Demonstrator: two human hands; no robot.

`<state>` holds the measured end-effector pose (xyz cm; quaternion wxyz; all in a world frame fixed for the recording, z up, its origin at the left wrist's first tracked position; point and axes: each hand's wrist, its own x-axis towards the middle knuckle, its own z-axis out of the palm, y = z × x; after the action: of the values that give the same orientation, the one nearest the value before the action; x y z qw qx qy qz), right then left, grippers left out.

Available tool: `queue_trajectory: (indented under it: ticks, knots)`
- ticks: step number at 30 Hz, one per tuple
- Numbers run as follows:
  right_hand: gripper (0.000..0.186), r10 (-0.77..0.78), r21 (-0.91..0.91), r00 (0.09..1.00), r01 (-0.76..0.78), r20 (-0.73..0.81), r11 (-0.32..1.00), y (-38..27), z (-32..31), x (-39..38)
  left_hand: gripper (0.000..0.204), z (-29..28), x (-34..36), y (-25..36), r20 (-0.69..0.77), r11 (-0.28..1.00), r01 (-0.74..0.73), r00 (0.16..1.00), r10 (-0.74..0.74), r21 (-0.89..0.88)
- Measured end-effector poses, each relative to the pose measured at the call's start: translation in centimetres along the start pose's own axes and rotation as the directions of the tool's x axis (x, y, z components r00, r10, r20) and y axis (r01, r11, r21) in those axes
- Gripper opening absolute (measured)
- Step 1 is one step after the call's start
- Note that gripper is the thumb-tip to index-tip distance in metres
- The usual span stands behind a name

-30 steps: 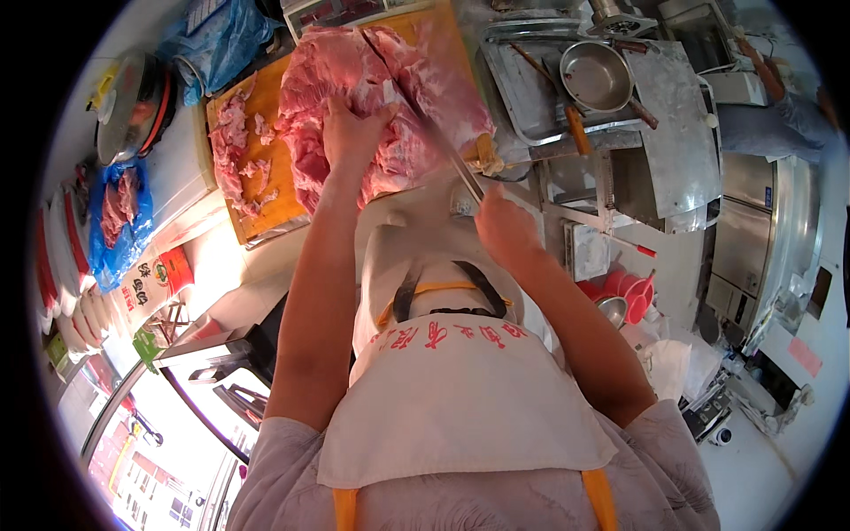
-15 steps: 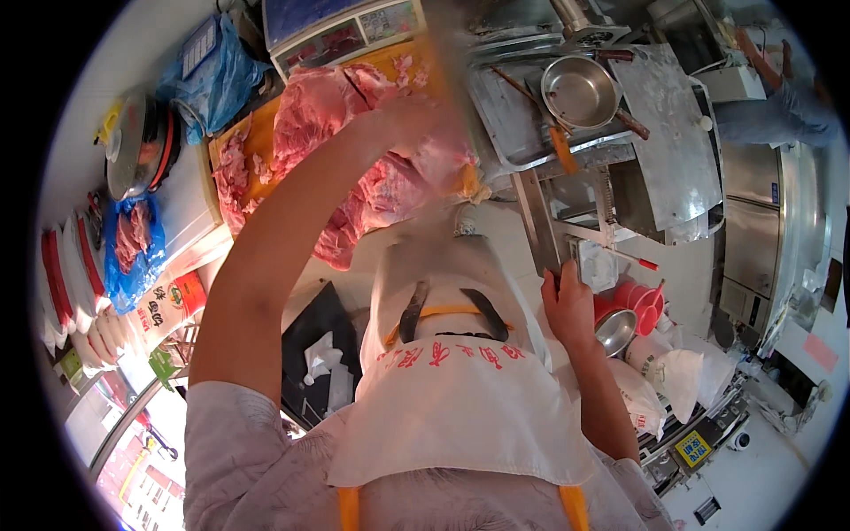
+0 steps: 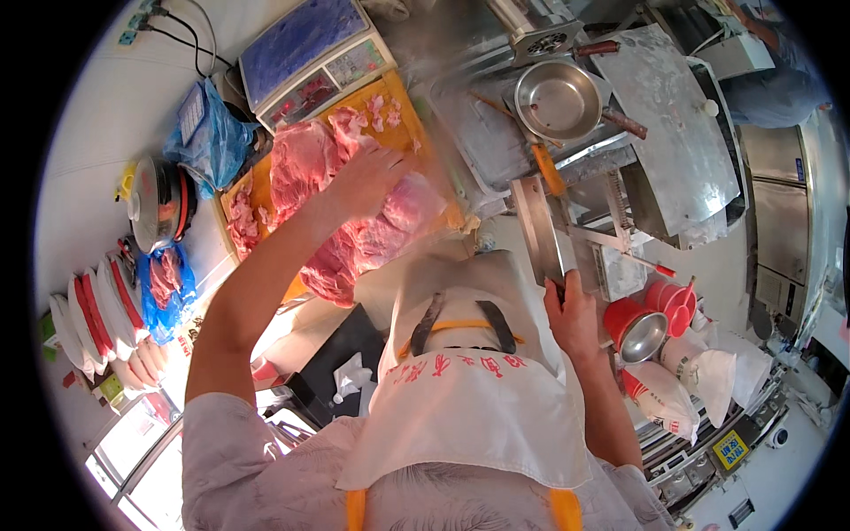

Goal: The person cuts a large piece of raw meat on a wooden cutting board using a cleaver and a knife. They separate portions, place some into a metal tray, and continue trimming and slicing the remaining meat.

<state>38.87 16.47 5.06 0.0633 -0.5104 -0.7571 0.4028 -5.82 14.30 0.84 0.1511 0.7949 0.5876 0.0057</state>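
Head cam: raw meat slab (image 3: 341,257) on cutting board (image 3: 409,133), probably heavy, floppy, slick; I'd grab a thick edge. Left hand (image 3: 368,183) over it, can't tell if gripping; right hand (image 3: 572,314) clutches a broad knife (image 3: 537,226).

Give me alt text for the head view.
A person's left hand is over raw meat on an orange board, while the right hand holds a knife off to the side. A scale stands beyond the board, a pan to its right.

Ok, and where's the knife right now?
In the head view, the knife is right of centre, gripped in the right hand, its blade below the steel pan and to the right of the meat.
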Motion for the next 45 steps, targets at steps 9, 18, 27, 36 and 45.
queue_trajectory:
  ticks: [9,18,27,36,45]
  knots:
    - [0.025,-0.042,0.073,0.995,0.036,0.09,0.997,-1.2,-1.4,3.2,0.069,-5.6,-3.0,0.9,-0.385,0.894,0.291,0.824,-0.415,-0.34]
    - [0.029,-0.229,0.048,0.973,0.229,0.0,0.972,-3.9,0.0,4.9,0.05,-9.4,-15.8,-1.3,-0.353,-0.144,-0.637,0.585,-0.73,-0.758]
    - [0.024,-0.358,0.035,0.931,0.361,-0.075,0.932,-7.6,2.4,5.3,0.05,-5.6,-18.2,6.6,-0.442,-0.192,-0.97,0.238,-0.865,-0.147]
    - [0.031,-0.526,-0.101,0.849,0.52,-0.046,0.848,-9.2,8.2,5.4,0.05,1.0,-26.0,9.9,-0.483,-0.141,-0.99,0.138,-0.865,-0.031]
    - [0.045,-0.57,-0.326,0.819,0.523,-0.066,0.788,-8.7,18.3,10.5,0.067,1.5,-29.9,12.6,-0.439,-0.359,-0.927,0.278,-0.854,0.109]
